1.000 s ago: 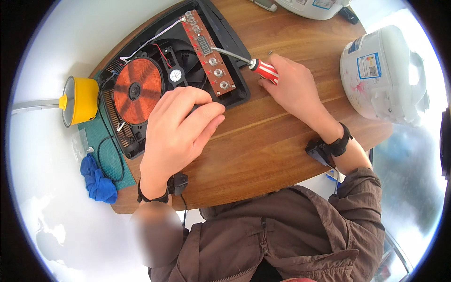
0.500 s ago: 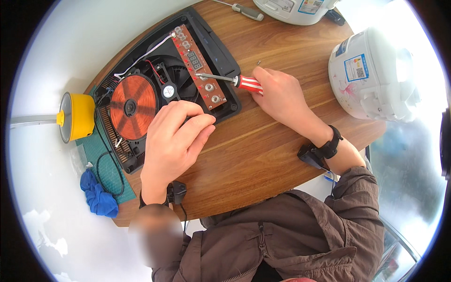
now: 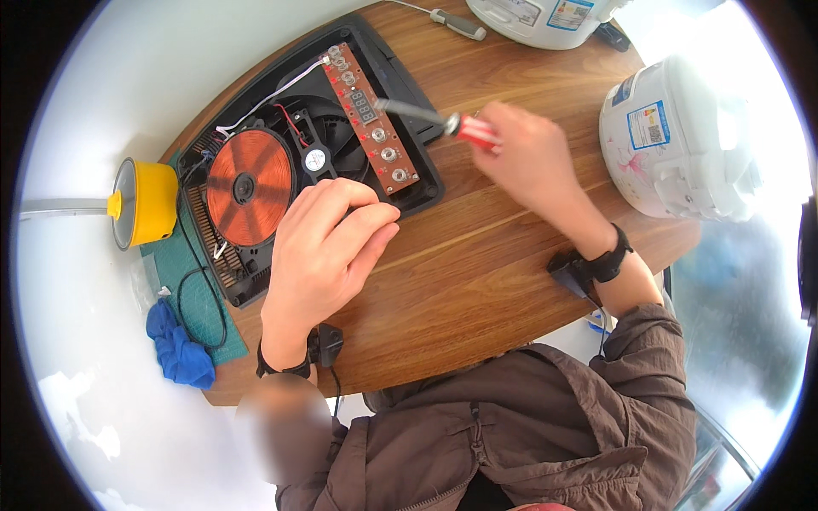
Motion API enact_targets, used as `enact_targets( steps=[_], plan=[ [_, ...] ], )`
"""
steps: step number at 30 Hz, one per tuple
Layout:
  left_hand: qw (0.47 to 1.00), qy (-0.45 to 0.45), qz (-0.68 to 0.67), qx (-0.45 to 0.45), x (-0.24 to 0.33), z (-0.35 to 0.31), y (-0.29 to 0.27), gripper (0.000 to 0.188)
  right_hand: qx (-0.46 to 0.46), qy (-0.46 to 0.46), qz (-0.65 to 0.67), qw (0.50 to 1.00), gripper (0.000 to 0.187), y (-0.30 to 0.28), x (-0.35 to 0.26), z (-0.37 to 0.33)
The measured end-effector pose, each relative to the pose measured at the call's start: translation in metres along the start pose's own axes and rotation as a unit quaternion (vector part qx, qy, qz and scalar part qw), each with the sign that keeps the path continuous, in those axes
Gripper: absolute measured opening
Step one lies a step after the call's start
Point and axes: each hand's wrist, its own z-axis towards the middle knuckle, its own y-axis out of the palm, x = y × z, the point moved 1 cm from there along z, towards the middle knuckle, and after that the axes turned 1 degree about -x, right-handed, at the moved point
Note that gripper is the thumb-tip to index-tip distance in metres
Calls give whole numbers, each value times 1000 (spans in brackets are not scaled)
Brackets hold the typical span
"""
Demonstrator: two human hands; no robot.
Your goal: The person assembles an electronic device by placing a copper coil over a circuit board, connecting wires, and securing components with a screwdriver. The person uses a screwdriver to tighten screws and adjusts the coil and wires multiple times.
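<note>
My right hand [image 3: 530, 160] grips a screwdriver [image 3: 474, 130] with a red and white striped handle. The screwdriver is blurred, and its metal tip points left over the brown circuit board [image 3: 381, 135], close to the digit display [image 3: 363, 107]. The board lies along the right side of an opened induction cooker base [image 3: 423, 198]. Nearby in that black housing are a round copper coil [image 3: 241, 189] and a black fan [image 3: 339, 140]. My left hand [image 3: 324, 243] hovers at the housing's near edge, thumb and fingertips pressed together; whatever they pinch, if anything, is too small to make out.
Two white rice cookers stand at the right [image 3: 652, 136] and far side [image 3: 538, 19] of the wooden table. A grey-handled screwdriver [image 3: 460, 25] lies at the back. At left are a yellow pot [image 3: 155, 203], a green cutting mat [image 3: 194, 294] and a blue cloth [image 3: 177, 347].
My right hand has pulled the screwdriver up and away to the right, its tip leaving the lower part of the board. My left hand keeps its pinched pose. The view has shifted slightly.
</note>
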Motion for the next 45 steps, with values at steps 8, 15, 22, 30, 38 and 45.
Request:
enact_targets(
  steps=[8,15,22,30,38,45],
  plan=[
    [999,34,4,39,1,10,-16,26,39,116,484,867,22,-71,-2,23],
    [970,-23,-190,152,1,34,-20,38,-127,123,667,724,26,-72,-80,48],
    [925,-46,-258,275,-21,18,-30,29,-131,75,662,734,23,-28,-135,63],
    [929,-3,-82,360,-44,9,-44,18,-72,122,685,715,19,7,-152,69],
    [899,-83,-265,339,-53,3,-41,14,-82,64,541,835,33,-1,-146,72],
    [736,-73,-592,319,-68,-7,-57,14,-96,-43,352,930,32,-45,-132,70]
  ],
)
